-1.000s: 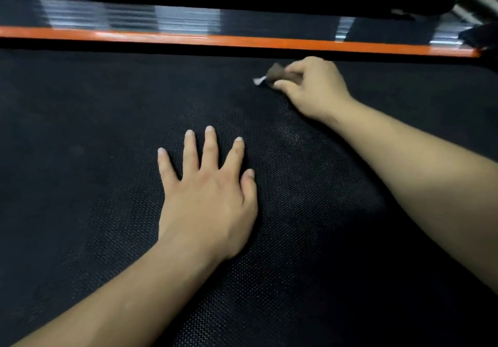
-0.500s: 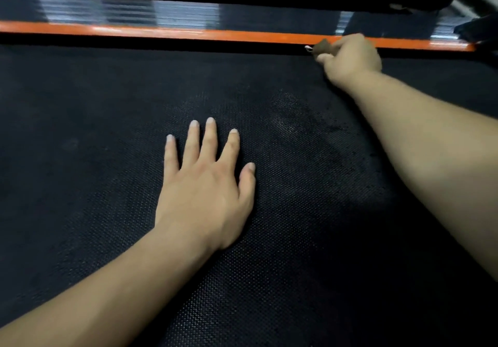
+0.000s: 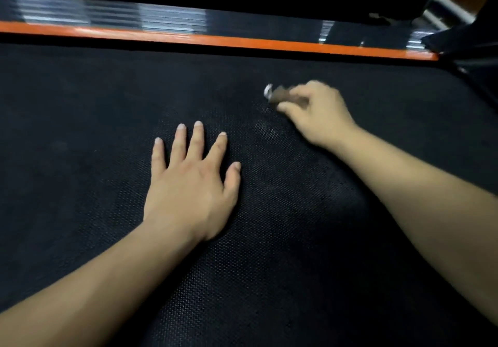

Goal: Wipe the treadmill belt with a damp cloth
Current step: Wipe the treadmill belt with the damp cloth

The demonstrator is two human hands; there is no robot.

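Note:
The black textured treadmill belt (image 3: 80, 131) fills most of the view. My left hand (image 3: 191, 185) lies flat on it near the middle, fingers straight and spread. My right hand (image 3: 318, 115) is farther up the belt and to the right, its fingers curled round a small brown cloth (image 3: 279, 96) with a pale corner sticking out at the left. The cloth is pressed on the belt and blurred by motion. Most of the cloth is hidden inside the hand.
An orange strip (image 3: 215, 41) runs along the belt's far edge, with a dark ribbed side rail (image 3: 172, 19) behind it. A black frame part (image 3: 469, 50) stands at the far right corner.
My right hand went with the cloth up to the orange strip, then came back down the belt toward me and to the left. My left hand stayed flat in place.

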